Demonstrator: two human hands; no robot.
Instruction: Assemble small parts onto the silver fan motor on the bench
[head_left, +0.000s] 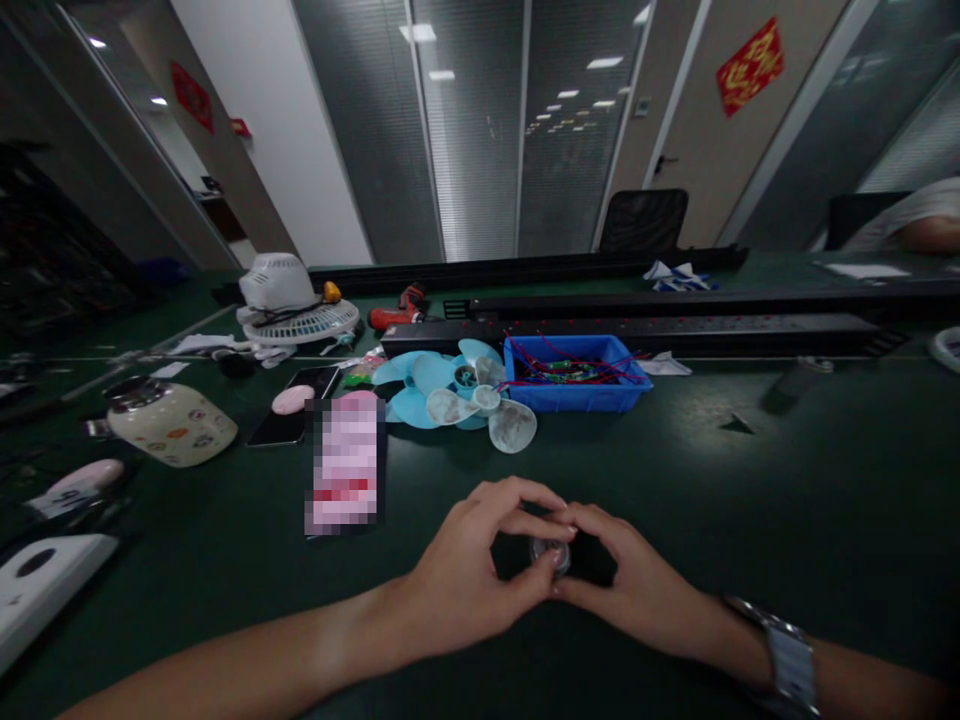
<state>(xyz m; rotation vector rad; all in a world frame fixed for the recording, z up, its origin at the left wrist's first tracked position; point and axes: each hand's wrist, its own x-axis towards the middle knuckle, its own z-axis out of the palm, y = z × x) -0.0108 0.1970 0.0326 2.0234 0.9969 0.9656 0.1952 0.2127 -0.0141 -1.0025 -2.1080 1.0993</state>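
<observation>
Dark green covers the whole table point(750, 470) that we look down on from the head camera. Our left hand point(465, 580) and our right hand point(630, 585) meet at the near middle of it, fingertips touching. Between them we pinch a small round part point(550, 553), greyish and shiny, just above the table; both hands are closed on it, thumbs and forefingers pressed to its edge. What the part is we cannot tell, since the fingers hide most of it. A metal watch point(787, 655) sits on our right wrist.

Beyond the hands lie light blue and whitish fan blades point(450, 395), and just right of them a blue tray point(574, 395) holding red wires. To the left we see a blurred pink packet point(345, 460), a black phone point(296, 405) with a pink oval on it, and a cream-coloured shell point(176, 425). Further back stand a white fan point(289, 300) and a red drill point(397, 310). Another person's arm point(926, 232) shows at the far right.
</observation>
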